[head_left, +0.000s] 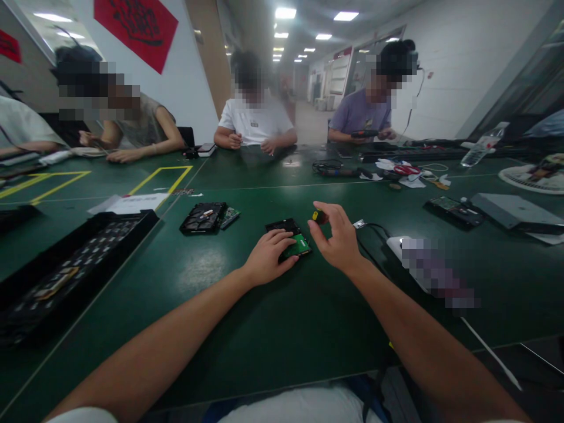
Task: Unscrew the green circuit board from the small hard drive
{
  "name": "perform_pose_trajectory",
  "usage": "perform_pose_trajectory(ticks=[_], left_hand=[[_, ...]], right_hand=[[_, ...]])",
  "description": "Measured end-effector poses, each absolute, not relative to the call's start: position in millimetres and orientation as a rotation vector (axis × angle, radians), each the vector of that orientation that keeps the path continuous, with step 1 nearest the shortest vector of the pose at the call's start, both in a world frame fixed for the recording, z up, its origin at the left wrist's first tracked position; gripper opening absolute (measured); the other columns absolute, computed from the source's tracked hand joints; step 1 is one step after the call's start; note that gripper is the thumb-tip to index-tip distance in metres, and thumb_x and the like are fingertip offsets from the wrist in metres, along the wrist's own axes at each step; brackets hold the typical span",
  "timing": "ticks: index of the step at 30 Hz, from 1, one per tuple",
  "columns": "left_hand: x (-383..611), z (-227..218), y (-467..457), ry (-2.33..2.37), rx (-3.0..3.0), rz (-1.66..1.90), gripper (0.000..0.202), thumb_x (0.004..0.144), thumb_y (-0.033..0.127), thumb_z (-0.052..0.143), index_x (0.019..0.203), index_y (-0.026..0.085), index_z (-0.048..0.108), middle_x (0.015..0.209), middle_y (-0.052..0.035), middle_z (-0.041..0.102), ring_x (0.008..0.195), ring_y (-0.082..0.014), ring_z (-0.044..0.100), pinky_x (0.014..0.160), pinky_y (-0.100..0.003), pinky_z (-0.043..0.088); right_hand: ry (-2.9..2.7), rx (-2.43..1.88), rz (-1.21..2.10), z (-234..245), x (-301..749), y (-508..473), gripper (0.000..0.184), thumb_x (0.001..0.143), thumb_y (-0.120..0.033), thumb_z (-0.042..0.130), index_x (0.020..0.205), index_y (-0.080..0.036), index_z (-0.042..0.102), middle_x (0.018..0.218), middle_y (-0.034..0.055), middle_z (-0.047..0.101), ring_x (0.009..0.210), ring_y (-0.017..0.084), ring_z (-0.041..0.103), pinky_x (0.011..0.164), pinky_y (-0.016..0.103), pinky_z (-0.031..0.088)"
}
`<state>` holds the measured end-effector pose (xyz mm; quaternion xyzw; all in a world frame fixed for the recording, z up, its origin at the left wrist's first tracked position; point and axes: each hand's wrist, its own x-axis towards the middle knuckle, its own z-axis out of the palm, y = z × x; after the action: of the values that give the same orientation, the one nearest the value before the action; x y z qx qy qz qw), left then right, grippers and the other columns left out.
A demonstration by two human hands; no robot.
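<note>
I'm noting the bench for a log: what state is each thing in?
Left hand: resting on green board
Green board: partly covered
Right hand: raised, pinching yellow-ended piece
Yellow-ended piece: held up
Black tray: open, parts inside
Black casing: bearing small pieces
Clear bottle: upright or tilted, unclear

hard drive [301, 244] on green table [273, 335]

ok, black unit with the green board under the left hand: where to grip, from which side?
Probably pinch the black unit by its far and near edges, towards the right end, coming from above right. It lies flat on the table, and the left hand covers its left part. The exposed board argues for edges over face.
</note>
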<state>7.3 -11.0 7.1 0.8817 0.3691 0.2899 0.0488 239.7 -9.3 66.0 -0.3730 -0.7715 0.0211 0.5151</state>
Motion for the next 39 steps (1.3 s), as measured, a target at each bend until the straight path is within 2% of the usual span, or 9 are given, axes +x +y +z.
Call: perform_pose_trajectory(ticks=[4, 9, 17, 25, 33, 39], left_hand=[[7.1, 7.0, -10.9, 1.142, 2.700, 0.861, 0.041, 0.096, 0.044, 0.067, 0.132, 0.024, 0.065, 0.140, -0.0110, 0.065, 0.137, -0.0343, 0.054, 0.115, -0.060, 0.046], [6.6, 6.2, -10.9, 1.133, 2.696, 0.867, 0.042, 0.096, 0.044, 0.066, 0.132, 0.024, 0.064, 0.141, -0.0112, 0.065, 0.138, -0.0346, 0.053, 0.114, -0.060, 0.046], [5.7, 4.0, -10.2, 1.135, 2.707, 0.864, 0.041, 0.097, 0.044, 0.065, 0.132, 0.024, 0.064, 0.143, -0.0104, 0.064, 0.139, -0.0342, 0.052, 0.115, -0.059, 0.046], [6.3, 5.2, -10.6, 1.137, 2.707, 0.871, 0.041, 0.096, 0.045, 0.065, 0.132, 0.024, 0.064, 0.142, -0.0099, 0.065, 0.138, -0.0342, 0.053, 0.115, -0.058, 0.046], [6.0, 5.5, -10.2, 1.125, 2.689, 0.880, 0.041, 0.096, 0.044, 0.067, 0.132, 0.025, 0.065, 0.140, -0.0106, 0.065, 0.137, -0.0349, 0.054, 0.115, -0.060, 0.046], [5.9, 4.3, -9.7, 1.119, 2.695, 0.894, 0.041, 0.094, 0.043, 0.069, 0.132, 0.025, 0.065, 0.141, -0.0107, 0.065, 0.137, -0.0353, 0.054, 0.113, -0.060, 0.047]], right_hand=[[-1.831, -0.878, 0.099, 63.0, 238.9, -8.2, 0.047, 0.100, -0.029, 0.058, 0.146, -0.032, 0.047, 0.135, 0.0104, 0.064, 0.109, 0.026, 0.069, 0.098, 0.048, 0.059], [-1.831, -0.911, 0.020, 61.9, 238.1, -7.5, 0.046, 0.098, -0.034, 0.065, 0.141, -0.032, 0.051, 0.119, 0.0082, 0.067, 0.096, 0.025, 0.067, 0.090, 0.048, 0.060], [-1.826, -0.900, 0.018, 63.1, 238.2, -7.9, 0.040, 0.096, -0.037, 0.068, 0.133, -0.031, 0.053, 0.118, 0.0082, 0.065, 0.100, 0.026, 0.066, 0.088, 0.045, 0.059], [-1.825, -0.923, 0.018, 62.3, 238.0, -8.8, 0.040, 0.097, -0.036, 0.067, 0.134, -0.030, 0.052, 0.119, 0.0085, 0.067, 0.098, 0.025, 0.069, 0.090, 0.046, 0.060], [-1.825, -0.857, 0.135, 58.2, 236.8, -8.3, 0.049, 0.099, -0.029, 0.060, 0.146, -0.030, 0.044, 0.134, 0.0118, 0.067, 0.111, 0.026, 0.072, 0.099, 0.049, 0.060], [-1.831, -0.895, 0.002, 58.5, 236.1, -5.1, 0.050, 0.098, -0.029, 0.063, 0.145, -0.031, 0.048, 0.130, 0.0098, 0.068, 0.110, 0.027, 0.071, 0.099, 0.049, 0.061]])
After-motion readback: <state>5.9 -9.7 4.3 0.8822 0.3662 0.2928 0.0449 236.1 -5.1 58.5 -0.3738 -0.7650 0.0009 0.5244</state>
